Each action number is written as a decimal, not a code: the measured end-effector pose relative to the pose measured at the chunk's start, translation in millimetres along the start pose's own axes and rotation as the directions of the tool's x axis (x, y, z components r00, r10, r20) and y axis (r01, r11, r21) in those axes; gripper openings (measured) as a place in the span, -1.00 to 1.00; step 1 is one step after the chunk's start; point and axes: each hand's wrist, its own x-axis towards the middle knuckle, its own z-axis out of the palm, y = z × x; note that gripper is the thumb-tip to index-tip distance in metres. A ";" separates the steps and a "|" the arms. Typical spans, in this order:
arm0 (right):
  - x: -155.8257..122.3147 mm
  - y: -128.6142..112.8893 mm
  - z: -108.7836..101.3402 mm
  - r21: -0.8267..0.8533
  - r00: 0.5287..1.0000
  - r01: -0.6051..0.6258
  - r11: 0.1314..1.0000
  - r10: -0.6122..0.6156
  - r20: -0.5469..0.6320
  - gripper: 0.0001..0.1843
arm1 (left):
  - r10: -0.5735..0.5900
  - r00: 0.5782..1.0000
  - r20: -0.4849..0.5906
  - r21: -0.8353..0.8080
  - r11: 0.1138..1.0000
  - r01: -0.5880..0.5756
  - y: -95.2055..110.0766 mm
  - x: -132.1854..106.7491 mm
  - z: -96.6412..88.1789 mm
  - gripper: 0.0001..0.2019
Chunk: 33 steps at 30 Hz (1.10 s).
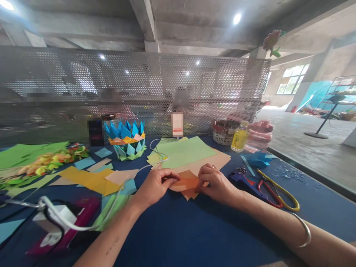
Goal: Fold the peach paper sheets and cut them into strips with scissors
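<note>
An orange sheet of paper [187,181] spans the gap between my two hands, low over the dark blue table. At its left edge my left hand [164,183] pinches it between thumb and fingers. My right hand [211,181], with a ring on one finger, grips the right side, its fingertips partly hidden behind the hand. Another orange piece shows its corner just below. Behind my hands lie a pale green sheet [186,152] and a peach sheet [219,157]. Close to my right forearm rest red-and-yellow-handled scissors [278,193] and a dark blue tool [246,183].
A folded paper crown [126,139] stands back left, near paper scraps [89,178] and a leafy garland [52,161]. A purple power strip [66,226] with cables sits front left. At the back right are a basket [225,131], a yellow-labelled bottle [239,138] and a pink jug [259,136].
</note>
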 end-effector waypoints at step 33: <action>-1.6 -14.7 -8.4 0.092 0.947 0.138 0.986 -0.104 -0.305 -0.56 | 0.201 0.979 -0.038 0.225 0.956 -0.188 -8.1 -0.1 8.2 -0.55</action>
